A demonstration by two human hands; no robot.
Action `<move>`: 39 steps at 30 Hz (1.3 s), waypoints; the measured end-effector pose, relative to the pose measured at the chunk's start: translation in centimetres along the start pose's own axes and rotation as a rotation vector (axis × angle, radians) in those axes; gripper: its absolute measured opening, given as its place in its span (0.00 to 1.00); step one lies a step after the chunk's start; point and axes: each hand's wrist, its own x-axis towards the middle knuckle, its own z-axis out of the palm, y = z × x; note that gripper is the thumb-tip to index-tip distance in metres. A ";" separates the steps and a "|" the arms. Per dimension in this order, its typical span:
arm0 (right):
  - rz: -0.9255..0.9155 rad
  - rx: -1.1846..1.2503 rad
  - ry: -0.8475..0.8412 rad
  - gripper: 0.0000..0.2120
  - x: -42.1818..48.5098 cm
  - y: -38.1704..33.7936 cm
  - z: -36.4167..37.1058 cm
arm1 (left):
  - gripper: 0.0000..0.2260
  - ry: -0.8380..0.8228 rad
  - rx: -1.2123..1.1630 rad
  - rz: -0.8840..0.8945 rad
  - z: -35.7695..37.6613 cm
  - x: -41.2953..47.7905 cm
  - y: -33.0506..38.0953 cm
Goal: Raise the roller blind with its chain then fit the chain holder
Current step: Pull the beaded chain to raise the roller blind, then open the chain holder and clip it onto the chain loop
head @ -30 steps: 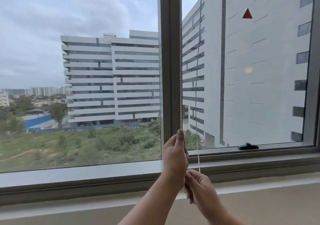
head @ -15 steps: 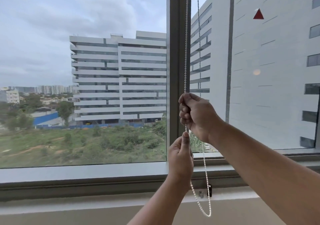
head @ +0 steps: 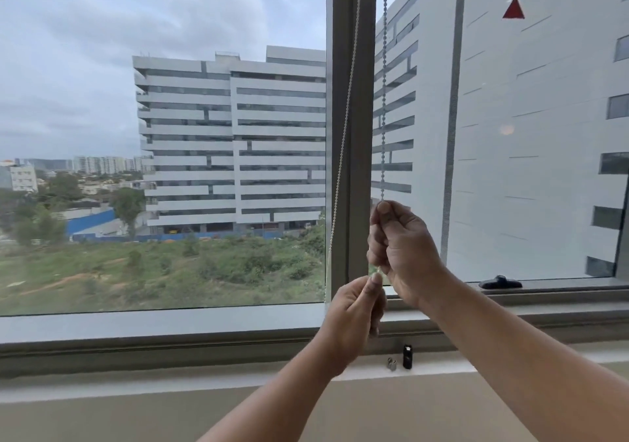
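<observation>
A white bead chain [head: 384,101] hangs from above in two strands in front of the window's middle post [head: 354,135]. My right hand [head: 403,251] is closed around the right strand at about sill height above the frame. My left hand [head: 354,309] sits just below it and pinches the same chain between thumb and fingers. The left strand [head: 343,135] slants down across the post. On the sill stand a small black chain holder [head: 407,356] and a small metal piece [head: 391,364], below my hands. The blind itself is out of view above.
A black window latch [head: 500,282] lies on the right pane's lower frame. The grey window frame [head: 170,343] runs across, with a pale sill [head: 136,383] and a beige wall beneath. Buildings and greenery show through the glass.
My right hand, low beside the left a second ago, went up to grip the chain and has now come down close above the left. The chain's hanging loop is hidden now.
</observation>
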 end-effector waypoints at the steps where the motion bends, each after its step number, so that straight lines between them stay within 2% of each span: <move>1: 0.007 -0.026 0.007 0.17 -0.4 0.5 -0.3 | 0.18 -0.013 0.004 0.002 -0.1 0.1 0.1; 4: 0.030 -0.068 0.036 0.16 -1.7 2.0 -1.1 | 0.15 -0.020 0.001 -0.031 0.0 -0.8 -0.5; 9: 0.027 -0.251 -0.023 0.09 -4.0 4.1 -1.3 | 0.16 0.068 -0.023 -0.062 -0.2 -4.0 -3.6; 12: 0.101 -0.403 -0.061 0.04 -6.9 6.6 -1.9 | 0.16 0.061 -0.003 -0.130 -0.5 -6.3 -5.9; 15: 0.198 -0.511 -0.054 0.02 -10.4 9.4 -3.0 | 0.16 0.013 0.029 -0.191 -0.7 -9.0 -8.1; 19: 0.326 -0.380 0.047 0.04 -14.1 11.9 -3.7 | 0.15 0.030 -0.064 -0.201 -1.0 -11.0 -9.5; 24: 0.291 -0.374 0.106 0.07 -15.9 13.3 -3.0 | 0.14 0.104 -0.134 -0.199 -1.1 -11.8 -10.7; 30: 0.241 -0.379 0.174 0.09 -16.3 14.3 -2.1 | 0.13 0.109 -0.192 -0.245 -2.0 -11.5 -11.8; 34: 0.240 -0.380 0.221 0.07 -15.8 14.9 -2.7 | 0.10 0.103 -0.369 -0.299 -1.5 -10.9 -12.3; 39: 0.411 -0.063 0.267 0.05 -13.6 15.6 -5.8 | 0.08 0.282 -0.531 -0.233 -0.7 -9.5 -13.6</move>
